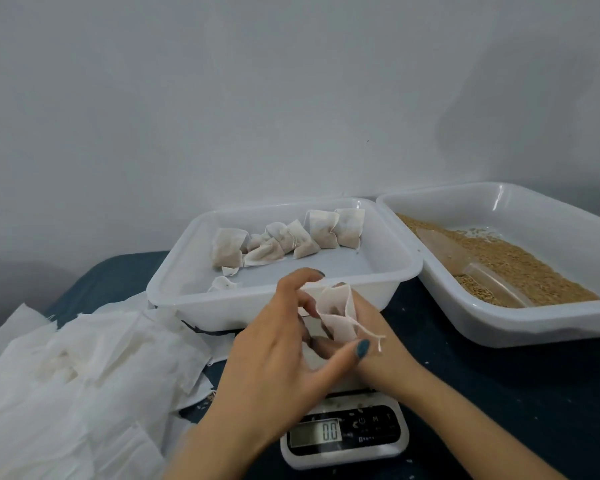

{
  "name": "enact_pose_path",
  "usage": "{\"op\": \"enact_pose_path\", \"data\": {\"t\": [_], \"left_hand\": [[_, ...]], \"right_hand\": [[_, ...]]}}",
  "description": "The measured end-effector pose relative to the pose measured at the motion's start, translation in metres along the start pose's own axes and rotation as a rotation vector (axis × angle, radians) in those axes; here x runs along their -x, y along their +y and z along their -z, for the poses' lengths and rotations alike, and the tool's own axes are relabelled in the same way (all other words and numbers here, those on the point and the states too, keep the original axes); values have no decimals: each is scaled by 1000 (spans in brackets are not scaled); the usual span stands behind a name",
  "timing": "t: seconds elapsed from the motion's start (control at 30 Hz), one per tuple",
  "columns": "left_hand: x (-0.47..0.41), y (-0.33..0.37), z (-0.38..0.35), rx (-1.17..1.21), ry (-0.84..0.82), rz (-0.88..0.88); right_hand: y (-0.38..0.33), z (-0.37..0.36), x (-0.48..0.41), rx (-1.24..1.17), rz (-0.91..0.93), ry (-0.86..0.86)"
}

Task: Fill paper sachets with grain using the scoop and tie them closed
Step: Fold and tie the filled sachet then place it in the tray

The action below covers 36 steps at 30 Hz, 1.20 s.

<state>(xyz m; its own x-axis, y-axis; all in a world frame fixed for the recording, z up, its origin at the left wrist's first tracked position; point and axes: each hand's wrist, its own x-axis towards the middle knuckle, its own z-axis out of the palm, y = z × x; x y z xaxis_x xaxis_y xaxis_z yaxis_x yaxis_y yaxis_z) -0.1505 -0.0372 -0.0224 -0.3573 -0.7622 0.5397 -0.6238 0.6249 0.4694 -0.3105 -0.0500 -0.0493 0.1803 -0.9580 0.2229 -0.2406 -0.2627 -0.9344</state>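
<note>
Holding one paper sachet (336,313) between curled fingers, the left hand (274,344) and right hand (374,327) meet above the scale (343,434). Tied sachets (281,240) lie just beyond the hands; grain (520,265) and scoop (482,268) sit to their right.

Dark blue tabletop (499,393), flecked with pale specks. Digital scale (343,436) near front edge, display reading 0.0. Plain grey wall (257,98) behind.
</note>
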Motion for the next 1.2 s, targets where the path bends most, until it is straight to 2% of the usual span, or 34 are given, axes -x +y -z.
{"op": "enact_pose_path", "data": {"t": [0.07, 0.13, 0.27, 0.4, 0.5, 0.57, 0.7, 0.87, 1.03, 1.2], "left_hand": [[-2, 9, -6, -163, -6, 33], [-6, 14, -12, -120, 28, 106], [-23, 10, -16, -8, -11, 236], [-33, -7, -17, 370, -34, 353], [-30, -22, -21, 565, -25, 458], [-23, -34, -27, 510, -35, 494], [-10, -51, -31, 220, -12, 422], [-6, -57, -28, 187, 21, 440], [-6, -59, -24, 145, 50, 423], [-6, -59, -21, 145, 73, 425]], "right_hand": [[1, -5, 0, 52, 11, 104], [1, -8, -3, 78, 19, 184], [5, -6, -3, 114, 57, 183], [13, 17, -3, -111, 8, 19], [17, 37, -7, -262, -16, 83], [22, 41, -9, -197, -14, 152], [35, 34, -9, 61, 85, 265], [44, 31, -9, 144, 142, 367], [52, 28, -8, 179, 98, 373], [49, 27, -6, 191, 138, 368]]}}
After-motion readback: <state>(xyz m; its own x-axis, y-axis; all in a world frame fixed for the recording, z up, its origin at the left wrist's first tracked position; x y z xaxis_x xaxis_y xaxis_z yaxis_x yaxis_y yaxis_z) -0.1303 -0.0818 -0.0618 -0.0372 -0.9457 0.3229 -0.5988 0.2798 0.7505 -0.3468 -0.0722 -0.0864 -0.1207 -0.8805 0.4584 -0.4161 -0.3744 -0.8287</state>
